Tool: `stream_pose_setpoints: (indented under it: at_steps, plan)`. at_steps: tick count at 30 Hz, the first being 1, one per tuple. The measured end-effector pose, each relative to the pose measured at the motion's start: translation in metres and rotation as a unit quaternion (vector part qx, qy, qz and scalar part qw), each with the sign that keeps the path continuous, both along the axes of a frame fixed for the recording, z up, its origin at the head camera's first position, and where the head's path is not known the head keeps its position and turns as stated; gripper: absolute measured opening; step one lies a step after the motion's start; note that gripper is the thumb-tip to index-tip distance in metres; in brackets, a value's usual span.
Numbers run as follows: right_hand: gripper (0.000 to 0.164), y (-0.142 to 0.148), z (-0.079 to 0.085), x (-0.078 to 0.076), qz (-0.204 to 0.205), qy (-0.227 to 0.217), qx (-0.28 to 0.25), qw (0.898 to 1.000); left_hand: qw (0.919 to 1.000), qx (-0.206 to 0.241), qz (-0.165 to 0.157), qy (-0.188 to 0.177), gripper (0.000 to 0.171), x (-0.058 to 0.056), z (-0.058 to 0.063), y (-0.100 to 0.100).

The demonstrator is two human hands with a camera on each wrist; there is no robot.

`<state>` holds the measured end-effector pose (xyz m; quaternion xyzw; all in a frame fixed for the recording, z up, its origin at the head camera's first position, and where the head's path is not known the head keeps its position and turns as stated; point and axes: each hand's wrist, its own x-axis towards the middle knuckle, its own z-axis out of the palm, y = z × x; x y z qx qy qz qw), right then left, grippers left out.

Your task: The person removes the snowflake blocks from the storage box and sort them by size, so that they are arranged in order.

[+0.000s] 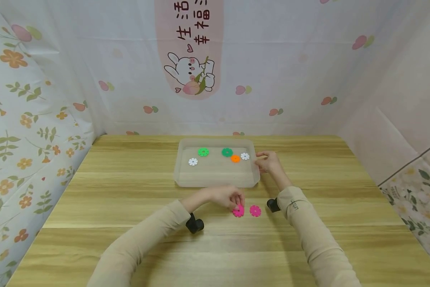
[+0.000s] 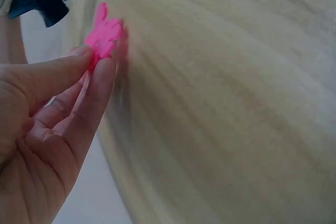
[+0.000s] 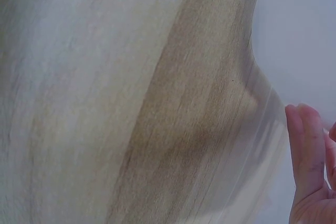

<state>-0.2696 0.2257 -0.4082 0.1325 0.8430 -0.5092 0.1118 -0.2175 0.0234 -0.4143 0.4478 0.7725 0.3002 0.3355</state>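
Chinese characters 生活 and 幸福 run down the pink banner [image 1: 189, 48] on the back cloth, above a cartoon rabbit [image 1: 189, 73]. Small lettering on the right sleeve cuff [image 1: 293, 204] is unreadable.

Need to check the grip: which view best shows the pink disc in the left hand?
The left wrist view: the pink disc fills it, pinched between fingers. The head view shows it small; the right wrist view misses it.

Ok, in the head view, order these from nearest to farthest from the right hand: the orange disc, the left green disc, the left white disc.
From the right hand:
1. Orange disc, tray's right part.
2. Left green disc, toward the tray's back, left of centre.
3. Left white disc, tray's left side.
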Motion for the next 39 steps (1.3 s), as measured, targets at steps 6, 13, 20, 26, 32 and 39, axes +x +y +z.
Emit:
stream_pose_setpoints:
  at_steps: [6, 13, 20, 26, 32, 39]
  plan:
    - [0.043, 0.002, 0.001, 0.0, 0.0, -0.001, -0.002, 1.0, 1.0, -0.005, 0.001, -0.005, 0.016, 0.001, -0.004, 0.005]
    - [0.043, 0.004, 0.002, -0.001, -0.003, 0.002, -0.009, 1.0, 0.9999, -0.002, 0.009, 0.008, 0.018, 0.001, 0.0, 0.007]
    - [0.042, 0.004, 0.001, -0.001, -0.004, 0.006, -0.007, 1.0, 0.9995, 0.011, 0.021, 0.019, 0.02, -0.005, 0.011, 0.006]
    - [0.041, 0.001, -0.001, 0.0, -0.004, 0.004, -0.009, 1.0, 0.996, 0.058, 0.067, 0.015, 0.027, -0.026, 0.021, 0.003]
    - [0.041, 0.0, 0.001, 0.0, -0.006, 0.008, -0.015, 1.0, 0.9896, 0.073, 0.124, -0.012, 0.034, -0.052, 0.03, 0.003]
    - [0.04, 0.001, 0.0, 0.001, -0.02, 0.009, -0.02, 1.0, 0.9775, 0.035, 0.189, 0.087, 0.036, -0.08, 0.028, 0.01]
